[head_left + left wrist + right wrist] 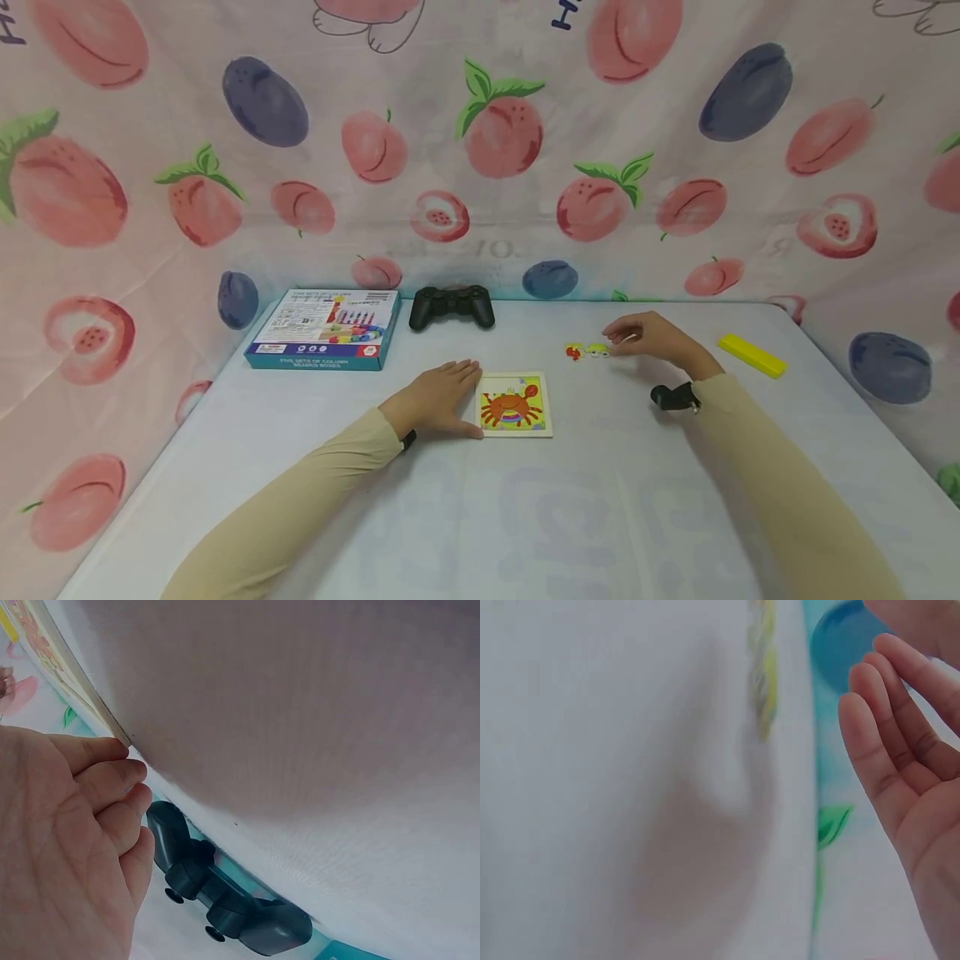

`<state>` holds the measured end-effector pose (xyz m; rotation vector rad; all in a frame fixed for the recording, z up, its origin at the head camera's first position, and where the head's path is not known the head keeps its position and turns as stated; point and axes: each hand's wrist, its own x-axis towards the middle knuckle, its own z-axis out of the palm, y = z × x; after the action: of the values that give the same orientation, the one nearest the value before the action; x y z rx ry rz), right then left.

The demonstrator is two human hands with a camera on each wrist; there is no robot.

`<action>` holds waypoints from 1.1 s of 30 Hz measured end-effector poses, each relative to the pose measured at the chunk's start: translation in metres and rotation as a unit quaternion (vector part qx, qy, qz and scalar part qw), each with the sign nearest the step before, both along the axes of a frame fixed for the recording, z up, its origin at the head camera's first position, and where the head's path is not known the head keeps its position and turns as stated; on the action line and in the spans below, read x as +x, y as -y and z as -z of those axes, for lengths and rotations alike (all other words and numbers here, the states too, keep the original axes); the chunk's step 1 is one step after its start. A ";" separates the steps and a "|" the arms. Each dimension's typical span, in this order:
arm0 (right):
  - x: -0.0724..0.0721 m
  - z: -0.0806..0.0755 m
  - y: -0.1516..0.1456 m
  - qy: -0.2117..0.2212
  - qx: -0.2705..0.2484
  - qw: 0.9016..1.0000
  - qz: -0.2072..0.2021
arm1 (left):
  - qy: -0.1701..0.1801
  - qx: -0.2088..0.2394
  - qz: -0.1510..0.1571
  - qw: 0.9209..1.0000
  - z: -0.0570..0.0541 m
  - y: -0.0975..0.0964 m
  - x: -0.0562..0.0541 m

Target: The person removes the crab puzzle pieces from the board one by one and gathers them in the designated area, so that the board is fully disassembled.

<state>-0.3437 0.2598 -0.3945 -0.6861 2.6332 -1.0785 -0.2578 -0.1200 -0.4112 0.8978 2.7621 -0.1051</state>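
Note:
A square picture puzzle (512,407) with a pale frame and an orange crab on yellow lies in the middle of the table. My left hand (435,400) rests at its left side, thumb at the near corner and fingers at the far corner. In the left wrist view, the fingertips (120,746) touch the frame's edge. Farther right lie small colourful puzzle pieces (587,351) in red, yellow and green. Just right of them, my right hand (652,340) hovers over the table with loosely bent fingers and holds nothing; the right wrist view shows the fingers apart from the pieces.
A black game controller (452,307) lies at the table's back edge. Left of it is a flat blue-and-white box (325,329). A yellow bar-shaped object (752,356) lies beyond the right wrist. Behind the table hangs a fruit-print cloth (495,217).

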 end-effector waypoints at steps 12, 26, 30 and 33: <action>0.024 -0.009 0.066 0.027 -0.019 0.994 -0.104 | 0.007 -0.004 -0.005 1.000 -0.003 -0.001 0.001; 0.018 0.010 0.121 0.012 0.042 0.984 -0.175 | 0.003 0.000 -0.003 1.000 0.004 0.000 -0.002; 0.015 0.011 0.128 0.012 0.065 0.980 -0.190 | 0.004 0.002 -0.006 1.000 0.003 0.000 -0.001; 0.014 0.010 0.131 0.016 0.079 0.978 -0.195 | 0.005 0.003 -0.008 1.000 0.001 0.000 -0.001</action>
<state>-0.3295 0.1285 -0.4049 -1.0795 2.3818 -0.7529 -0.2588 -0.1202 -0.4126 0.8745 2.7618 -0.0901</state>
